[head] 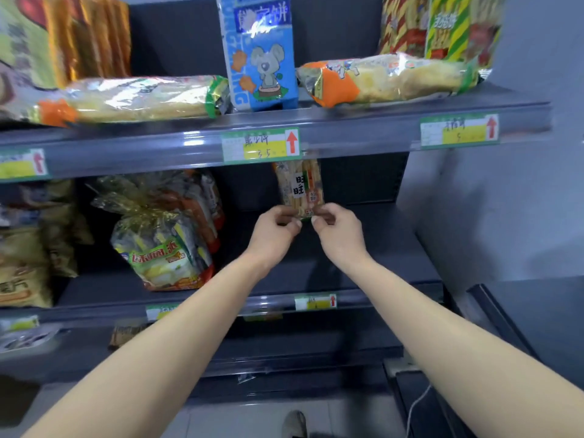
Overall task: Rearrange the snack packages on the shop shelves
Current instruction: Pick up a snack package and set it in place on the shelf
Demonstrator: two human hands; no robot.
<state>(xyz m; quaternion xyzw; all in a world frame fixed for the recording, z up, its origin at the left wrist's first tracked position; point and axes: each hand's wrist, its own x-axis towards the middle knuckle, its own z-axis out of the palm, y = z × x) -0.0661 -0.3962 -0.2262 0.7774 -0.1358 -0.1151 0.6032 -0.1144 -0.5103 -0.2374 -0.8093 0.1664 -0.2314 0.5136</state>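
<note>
We hold a small rice cracker pack (300, 188) upright over the middle shelf (363, 248), left hand (274, 230) and right hand (336, 230) fingers pinching its bottom corners.

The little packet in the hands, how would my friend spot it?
Find the middle shelf, below the centre price tag with a red arrow. The left hand and right hand pinch a small upright cracker packet there. Unlike the big bags on its left, it is slim with a white label.
</note>
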